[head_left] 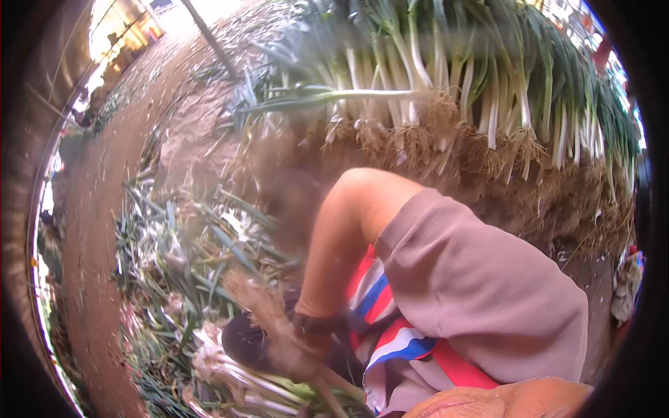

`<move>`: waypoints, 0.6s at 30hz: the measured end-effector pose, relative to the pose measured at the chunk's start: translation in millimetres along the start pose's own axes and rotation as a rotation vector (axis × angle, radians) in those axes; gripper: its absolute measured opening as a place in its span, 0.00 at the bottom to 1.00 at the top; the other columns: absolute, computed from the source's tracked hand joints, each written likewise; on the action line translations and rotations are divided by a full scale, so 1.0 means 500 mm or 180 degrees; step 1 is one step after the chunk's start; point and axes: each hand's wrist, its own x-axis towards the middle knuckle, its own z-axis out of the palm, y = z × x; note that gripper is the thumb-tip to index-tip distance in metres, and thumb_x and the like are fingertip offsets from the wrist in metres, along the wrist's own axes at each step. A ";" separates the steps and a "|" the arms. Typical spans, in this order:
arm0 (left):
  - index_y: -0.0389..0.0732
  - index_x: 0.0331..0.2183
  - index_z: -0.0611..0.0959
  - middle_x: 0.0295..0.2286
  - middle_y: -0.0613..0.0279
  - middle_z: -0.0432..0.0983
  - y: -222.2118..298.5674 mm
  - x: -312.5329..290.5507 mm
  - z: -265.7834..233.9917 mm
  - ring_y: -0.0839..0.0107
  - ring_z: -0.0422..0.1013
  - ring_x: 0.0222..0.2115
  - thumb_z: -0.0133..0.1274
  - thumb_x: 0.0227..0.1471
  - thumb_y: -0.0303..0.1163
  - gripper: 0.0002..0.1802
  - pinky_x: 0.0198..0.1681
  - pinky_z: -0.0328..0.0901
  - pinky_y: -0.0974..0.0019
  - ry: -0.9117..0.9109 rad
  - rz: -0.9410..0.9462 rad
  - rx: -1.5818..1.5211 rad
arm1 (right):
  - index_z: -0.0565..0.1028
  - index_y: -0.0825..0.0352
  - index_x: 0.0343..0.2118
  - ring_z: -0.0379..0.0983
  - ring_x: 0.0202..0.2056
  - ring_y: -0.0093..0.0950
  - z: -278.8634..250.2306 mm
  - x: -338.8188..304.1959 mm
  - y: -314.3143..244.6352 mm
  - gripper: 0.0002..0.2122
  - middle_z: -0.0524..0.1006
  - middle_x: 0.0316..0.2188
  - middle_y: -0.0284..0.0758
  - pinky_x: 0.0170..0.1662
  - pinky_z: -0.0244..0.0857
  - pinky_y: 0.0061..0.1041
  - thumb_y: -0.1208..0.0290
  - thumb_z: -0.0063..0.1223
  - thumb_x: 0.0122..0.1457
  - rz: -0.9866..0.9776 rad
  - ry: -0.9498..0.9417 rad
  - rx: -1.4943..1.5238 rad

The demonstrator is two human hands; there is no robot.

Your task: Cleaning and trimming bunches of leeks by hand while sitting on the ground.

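Observation:
Beside my dark shoe (244, 343), a smeared tan-brown shape that looks like my left hand (286, 341) reaches in from the lower edge. Its fingers are blurred, and whether it holds anything does not show. White-stemmed leeks (254, 383) lie just left of and below it. At the bottom edge, bare skin that appears to be my right hand (456, 404) rests near my lap, its fingers out of sight. A long row of leeks (488, 83) stands at the back right, roots downward, with a single leek (362, 95) lying crosswise against it.
My bent leg (327, 251), in mauve shorts (481, 285), fills the middle. Red, white and blue striped cloth (397, 341) shows under the thigh. Leek trimmings (174, 258) litter the ground at left, beside a brown dirt path (97, 292). A thin pole (209, 35) slants at the back left.

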 end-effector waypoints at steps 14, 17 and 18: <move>0.30 0.51 0.67 0.42 0.42 0.70 0.244 0.160 0.171 0.48 0.69 0.41 0.62 0.41 0.39 0.39 0.43 0.67 0.53 -0.1221 0.1449 -0.0561 | 0.79 0.58 0.30 0.76 0.26 0.39 -0.853 -0.805 -0.256 0.08 0.78 0.26 0.40 0.29 0.69 0.38 0.63 0.53 0.48 0.6511 0.0768 -0.3970; 0.30 0.51 0.67 0.42 0.42 0.70 0.276 0.172 0.193 0.49 0.69 0.41 0.62 0.41 0.39 0.39 0.42 0.67 0.53 -0.1345 0.1571 -0.0593 | 0.80 0.64 0.35 0.77 0.31 0.42 -0.856 -0.973 -0.428 0.14 0.79 0.30 0.46 0.34 0.69 0.38 0.62 0.53 0.49 0.8116 0.0972 -0.3923; 0.30 0.51 0.67 0.42 0.42 0.70 0.283 0.174 0.199 0.49 0.69 0.40 0.63 0.41 0.39 0.39 0.42 0.67 0.54 -0.1425 0.1646 -0.0617 | 0.80 0.65 0.37 0.78 0.34 0.42 -0.841 -1.078 -0.509 0.15 0.79 0.33 0.46 0.35 0.70 0.37 0.63 0.53 0.49 0.8792 0.1151 -0.3827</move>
